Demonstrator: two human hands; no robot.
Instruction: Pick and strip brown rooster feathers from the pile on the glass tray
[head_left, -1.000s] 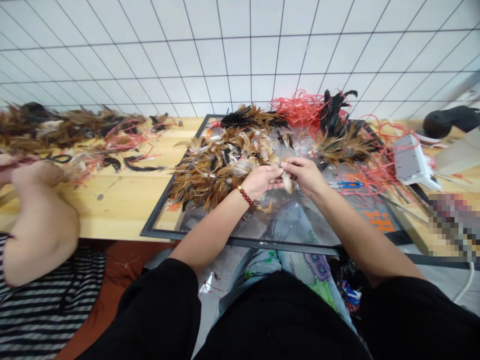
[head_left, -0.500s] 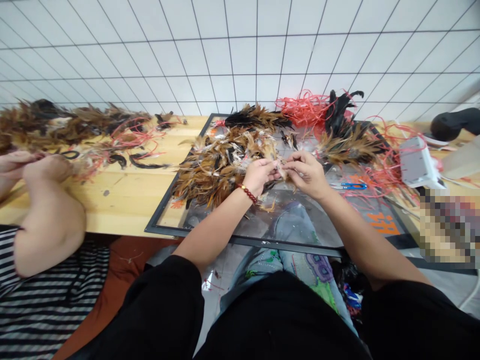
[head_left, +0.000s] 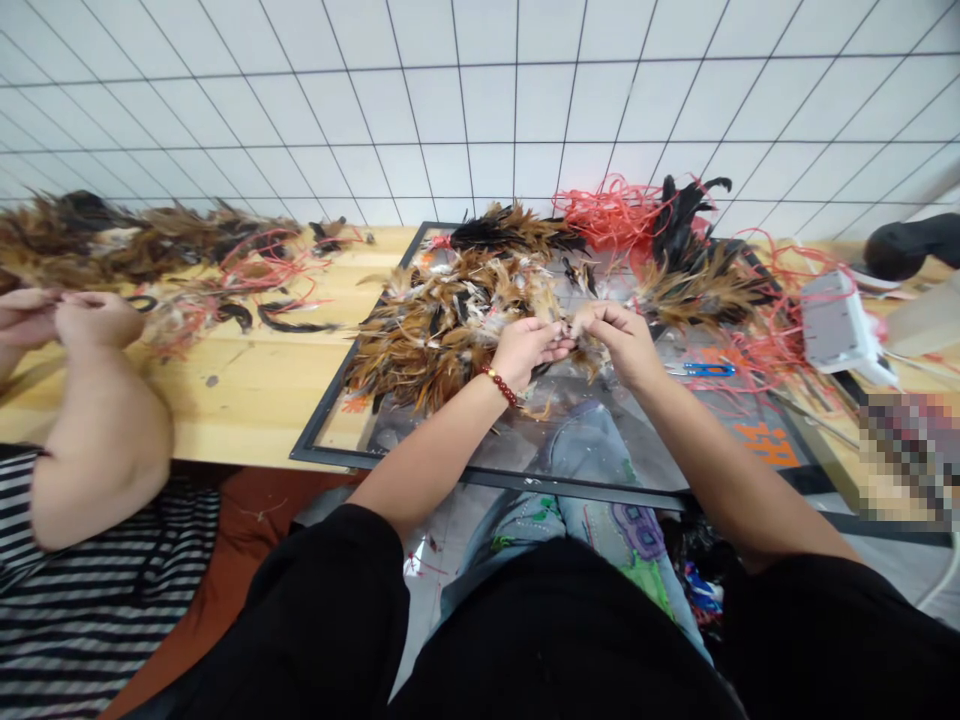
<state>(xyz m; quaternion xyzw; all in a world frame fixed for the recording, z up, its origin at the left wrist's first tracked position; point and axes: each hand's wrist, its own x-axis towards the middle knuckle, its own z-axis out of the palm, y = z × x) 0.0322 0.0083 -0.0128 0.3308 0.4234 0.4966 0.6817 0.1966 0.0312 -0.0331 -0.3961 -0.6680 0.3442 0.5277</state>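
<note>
A: Left to right, what's on the bench?
B: Co-worker's hands (head_left: 97, 318) far left, near the table edge. Then bare wood, then the brown feather pile (head_left: 427, 340) on the dark-framed panel (head_left: 360, 460).
A: Left hand?
B: Left hand (head_left: 525, 352), just right of the pile. Fingers narrow, thumb and index look pinched on the pale end of the small feather tuft (head_left: 591, 358). Exact contact too small to see.
A: Tuft position?
B: Between the hands, over the panel, vanes hanging down toward the near side.
A: Right hand?
B: Right hand (head_left: 622, 345), thumb and index closed in a pinch at the tuft's top. Can't tell what the tips cover.
A: Handling advice?
B: Pinch quills, not vanes; vanes would likely bend or split. One side anchors, the other makes small moves. Light pressure, tips close together, or the fine ends could slip. Wrists low over the panel for steadiness. Loose bits would catch on the pile, so work just clear of it.
A: Further right?
B: Blue snips (head_left: 709, 370) on the panel, then loose red string (head_left: 784, 325), then white box (head_left: 836, 320). Mind the string, it could snag a sleeve.
</note>
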